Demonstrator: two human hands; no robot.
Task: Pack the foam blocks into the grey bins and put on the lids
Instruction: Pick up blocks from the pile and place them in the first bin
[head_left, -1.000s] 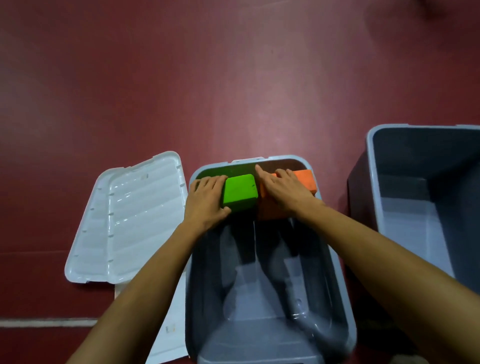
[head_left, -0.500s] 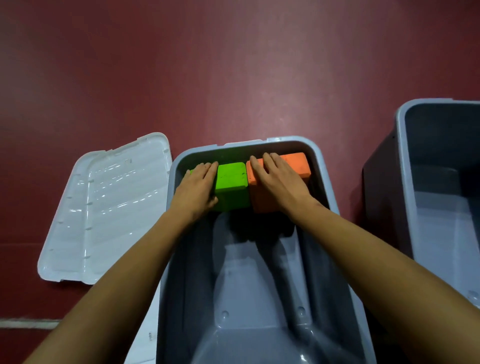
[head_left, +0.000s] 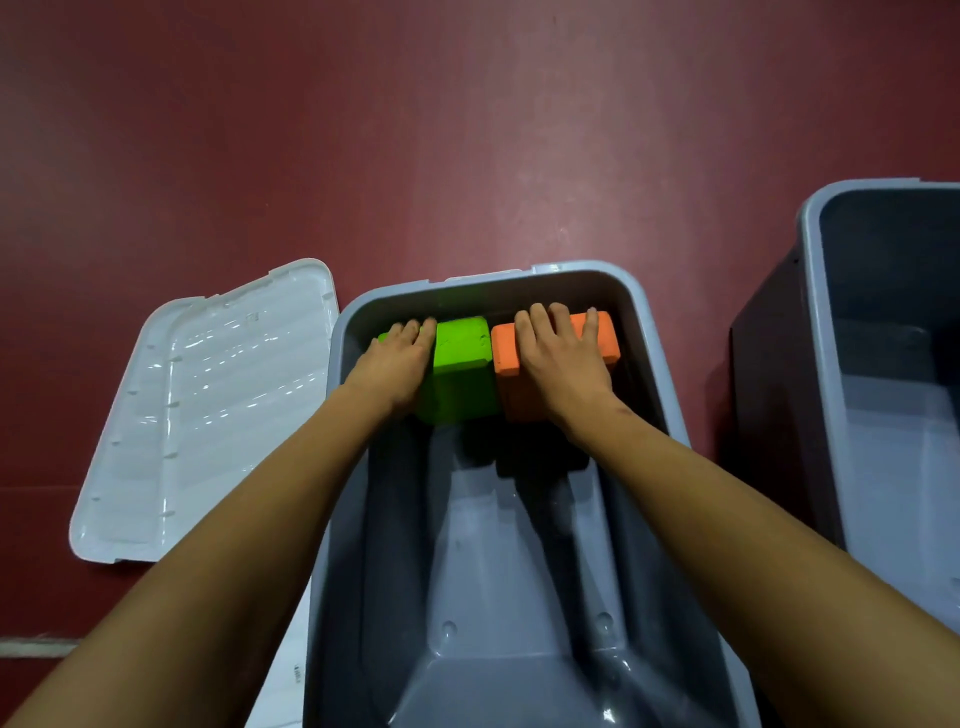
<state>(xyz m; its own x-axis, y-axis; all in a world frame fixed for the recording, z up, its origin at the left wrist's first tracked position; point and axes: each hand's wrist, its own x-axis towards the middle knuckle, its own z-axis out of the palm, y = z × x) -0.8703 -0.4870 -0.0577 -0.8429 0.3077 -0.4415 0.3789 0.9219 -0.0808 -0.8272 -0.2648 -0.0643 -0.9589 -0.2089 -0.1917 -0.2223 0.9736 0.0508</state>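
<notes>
The left hand (head_left: 395, 364) lies with fingers nearly straight on the left part of the green foam block (head_left: 462, 348). The right hand (head_left: 558, 358) is spread flat over the orange foam block (head_left: 506, 348), fingertips at its far edge. Neither hand seems to grip; both look to be pressing. The two blocks stand side by side, touching, under the hands at the far end of the grey bin (head_left: 483, 597). The bin's floor nearer than the hands is bare.

Outward to the right hand's right stands a second grey bin (head_left: 904, 467), with no blocks in the part shown. Left of the left hand a white lid (head_left: 208, 405) lies on the red floor (head_left: 467, 130). Below that arm shows a white edge (head_left: 288, 670), perhaps another lid.

Packing looks barely begun: two blocks in, both bins unlidded.

Count: two blocks, two bins, one sure lid.
</notes>
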